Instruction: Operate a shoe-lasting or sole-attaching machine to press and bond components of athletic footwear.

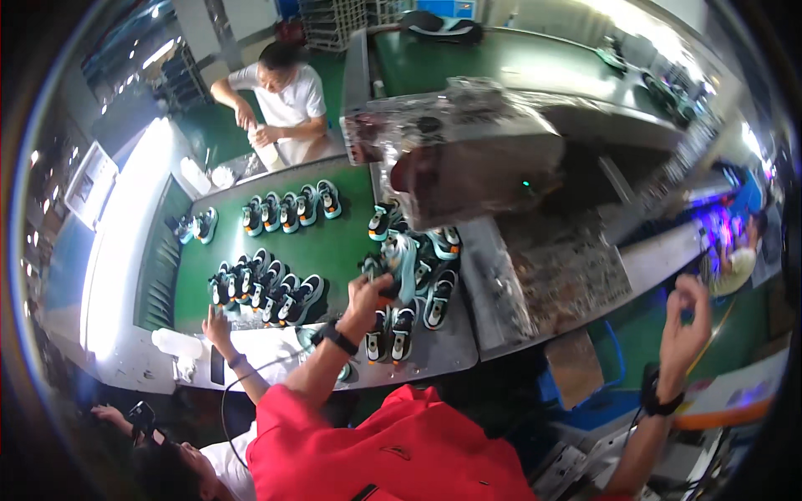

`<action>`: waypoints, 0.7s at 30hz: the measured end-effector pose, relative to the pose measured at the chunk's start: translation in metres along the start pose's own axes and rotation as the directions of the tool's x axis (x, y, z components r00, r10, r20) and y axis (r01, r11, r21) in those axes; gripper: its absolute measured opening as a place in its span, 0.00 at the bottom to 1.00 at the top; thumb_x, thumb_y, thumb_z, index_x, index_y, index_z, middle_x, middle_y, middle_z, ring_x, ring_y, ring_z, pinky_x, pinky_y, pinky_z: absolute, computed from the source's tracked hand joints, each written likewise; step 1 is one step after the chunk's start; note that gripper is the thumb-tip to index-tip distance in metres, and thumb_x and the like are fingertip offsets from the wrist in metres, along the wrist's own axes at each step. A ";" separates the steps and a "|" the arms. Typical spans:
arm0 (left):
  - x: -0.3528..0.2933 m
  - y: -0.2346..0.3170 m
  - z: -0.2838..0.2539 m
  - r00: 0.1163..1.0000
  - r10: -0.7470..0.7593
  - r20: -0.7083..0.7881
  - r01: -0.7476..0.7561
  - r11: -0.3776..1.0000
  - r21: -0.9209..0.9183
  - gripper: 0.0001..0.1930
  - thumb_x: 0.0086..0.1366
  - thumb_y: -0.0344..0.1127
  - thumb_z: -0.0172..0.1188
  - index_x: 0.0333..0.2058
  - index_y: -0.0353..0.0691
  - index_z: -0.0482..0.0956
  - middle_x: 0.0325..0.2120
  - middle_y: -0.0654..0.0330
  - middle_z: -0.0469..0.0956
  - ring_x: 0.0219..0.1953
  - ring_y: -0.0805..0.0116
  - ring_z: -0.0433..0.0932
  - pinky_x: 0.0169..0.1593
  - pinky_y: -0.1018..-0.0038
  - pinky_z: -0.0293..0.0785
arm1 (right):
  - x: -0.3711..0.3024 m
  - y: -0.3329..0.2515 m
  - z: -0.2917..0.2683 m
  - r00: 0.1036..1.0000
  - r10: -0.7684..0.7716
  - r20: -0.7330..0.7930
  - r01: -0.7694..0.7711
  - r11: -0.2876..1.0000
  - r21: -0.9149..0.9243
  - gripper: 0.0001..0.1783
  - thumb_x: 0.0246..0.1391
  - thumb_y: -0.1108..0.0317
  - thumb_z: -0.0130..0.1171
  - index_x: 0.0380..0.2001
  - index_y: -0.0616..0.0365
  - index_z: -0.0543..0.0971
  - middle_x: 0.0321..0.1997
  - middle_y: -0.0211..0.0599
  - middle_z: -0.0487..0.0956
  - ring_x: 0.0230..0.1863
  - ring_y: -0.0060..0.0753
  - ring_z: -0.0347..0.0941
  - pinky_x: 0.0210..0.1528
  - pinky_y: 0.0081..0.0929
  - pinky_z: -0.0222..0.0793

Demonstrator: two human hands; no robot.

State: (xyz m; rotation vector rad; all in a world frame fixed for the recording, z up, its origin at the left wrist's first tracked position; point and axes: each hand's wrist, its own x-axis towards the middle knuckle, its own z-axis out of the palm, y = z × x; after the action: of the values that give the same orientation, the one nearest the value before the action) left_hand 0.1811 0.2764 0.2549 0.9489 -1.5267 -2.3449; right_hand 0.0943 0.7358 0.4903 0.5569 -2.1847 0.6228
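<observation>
My left hand (366, 299) is closed around a light teal and black sneaker (404, 265), lifted over a cluster of similar shoes. Blur hides exactly where the fingers grip. Beneath and beside it, a black sneaker with a pale sole (440, 299) and a pair of sneakers (402, 331) rest on the grey table end. Out to the far right, my right hand (685, 321) is raised away from the shoes, its fingers loosely curved and apart, with nothing visible in it. Dark bands circle both my wrists.
Rows of sneakers (288, 210) stand on the green conveyor belt (225, 242). A foil-wrapped machine (476, 163) rises just right of the shoes. Across the belt, a person in white (288, 108) handles a white object. Another person's hand (219, 330) reaches toward the belt at left.
</observation>
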 end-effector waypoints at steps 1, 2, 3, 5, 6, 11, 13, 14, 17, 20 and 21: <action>0.044 -0.006 -0.016 0.998 0.047 -0.047 -0.051 0.996 -0.067 0.11 0.60 0.34 0.62 0.37 0.32 0.77 0.28 0.57 0.80 0.23 0.68 0.79 0.23 0.77 0.73 | 0.044 -0.020 0.019 0.994 -0.053 0.093 0.058 0.997 -0.050 0.13 0.51 0.80 0.58 0.42 0.61 0.77 0.40 0.36 0.78 0.33 0.30 0.69 0.37 0.26 0.66; 0.071 0.010 -0.027 0.988 0.062 -0.139 -0.057 0.998 0.040 0.11 0.59 0.34 0.63 0.37 0.33 0.78 0.27 0.57 0.80 0.23 0.69 0.78 0.23 0.76 0.72 | 0.090 -0.037 0.055 0.965 -0.241 0.105 0.245 0.969 -0.031 0.14 0.50 0.79 0.59 0.42 0.61 0.77 0.42 0.38 0.79 0.37 0.34 0.72 0.40 0.28 0.68; 0.104 0.017 -0.036 0.986 0.078 -0.144 -0.079 0.997 -0.001 0.10 0.58 0.34 0.64 0.35 0.34 0.78 0.26 0.58 0.79 0.21 0.70 0.77 0.23 0.76 0.72 | 0.127 -0.047 0.085 0.964 -0.212 0.161 0.209 0.977 0.036 0.15 0.51 0.77 0.59 0.44 0.61 0.77 0.44 0.38 0.79 0.42 0.37 0.74 0.43 0.30 0.69; 0.180 0.023 -0.054 0.972 0.084 -0.220 -0.080 0.996 0.030 0.08 0.56 0.34 0.65 0.31 0.35 0.79 0.23 0.59 0.78 0.20 0.69 0.76 0.22 0.75 0.71 | 0.199 -0.076 0.149 0.919 -0.293 0.265 0.292 0.955 0.043 0.18 0.51 0.78 0.59 0.47 0.59 0.76 0.47 0.39 0.79 0.48 0.38 0.75 0.48 0.30 0.69; 0.215 0.025 -0.058 0.971 0.087 -0.223 -0.089 0.996 0.001 0.09 0.55 0.34 0.65 0.30 0.34 0.79 0.23 0.59 0.78 0.20 0.68 0.76 0.23 0.73 0.71 | 0.234 -0.078 0.183 0.878 -0.386 0.282 0.372 0.922 0.106 0.20 0.51 0.77 0.59 0.49 0.58 0.76 0.49 0.40 0.78 0.50 0.37 0.75 0.50 0.30 0.69; 0.366 0.033 -0.076 0.948 0.154 -0.279 -0.119 0.983 0.139 0.12 0.49 0.30 0.67 0.32 0.28 0.79 0.25 0.56 0.79 0.25 0.66 0.78 0.29 0.71 0.75 | 0.350 -0.128 0.338 0.758 -0.454 0.468 0.468 0.879 0.095 0.31 0.49 0.71 0.61 0.59 0.53 0.69 0.57 0.43 0.75 0.60 0.41 0.69 0.62 0.37 0.60; 0.416 0.019 -0.104 0.919 0.179 -0.352 -0.102 0.969 0.227 0.19 0.46 0.37 0.69 0.33 0.27 0.79 0.27 0.49 0.81 0.30 0.57 0.82 0.36 0.67 0.77 | 0.381 -0.148 0.402 0.686 -0.544 0.484 0.544 0.824 0.155 0.34 0.49 0.69 0.62 0.62 0.52 0.67 0.59 0.45 0.74 0.63 0.43 0.66 0.64 0.38 0.58; 0.437 0.017 -0.113 0.913 0.124 -0.389 -0.023 0.967 0.254 0.22 0.46 0.38 0.69 0.36 0.27 0.78 0.33 0.44 0.81 0.38 0.51 0.82 0.41 0.65 0.77 | 0.394 -0.158 0.430 0.646 -0.603 0.469 0.587 0.784 0.200 0.37 0.49 0.67 0.62 0.63 0.51 0.65 0.60 0.46 0.72 0.64 0.44 0.65 0.65 0.39 0.56; 0.469 0.020 -0.093 0.835 0.289 -0.468 -0.004 0.855 0.519 0.29 0.48 0.40 0.64 0.46 0.28 0.70 0.38 0.38 0.78 0.44 0.42 0.78 0.49 0.58 0.73 | 0.431 -0.163 0.505 0.586 -0.661 0.469 0.615 0.739 0.274 0.41 0.49 0.64 0.63 0.67 0.46 0.60 0.65 0.47 0.67 0.67 0.47 0.61 0.67 0.39 0.54; 0.505 -0.002 -0.108 0.778 0.421 -0.466 -0.046 0.779 0.626 0.25 0.52 0.35 0.58 0.48 0.31 0.66 0.43 0.39 0.75 0.48 0.40 0.74 0.52 0.55 0.70 | 0.432 -0.203 0.540 0.612 -0.613 0.501 0.611 0.768 0.193 0.39 0.53 0.60 0.61 0.67 0.41 0.59 0.65 0.49 0.66 0.68 0.45 0.59 0.67 0.37 0.54; 0.514 -0.015 -0.117 0.749 0.476 -0.461 -0.056 0.739 0.672 0.25 0.53 0.34 0.57 0.50 0.31 0.65 0.45 0.40 0.74 0.48 0.40 0.73 0.52 0.54 0.70 | 0.431 -0.211 0.552 0.649 -0.569 0.505 0.604 0.789 0.113 0.37 0.53 0.59 0.61 0.66 0.42 0.61 0.64 0.48 0.67 0.67 0.44 0.61 0.66 0.37 0.55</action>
State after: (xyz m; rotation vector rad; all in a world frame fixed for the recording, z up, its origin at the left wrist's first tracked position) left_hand -0.1459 -0.0496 0.0007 1.3136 -1.9720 -1.1010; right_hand -0.3552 0.1639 0.5617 1.4700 -2.2820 0.0269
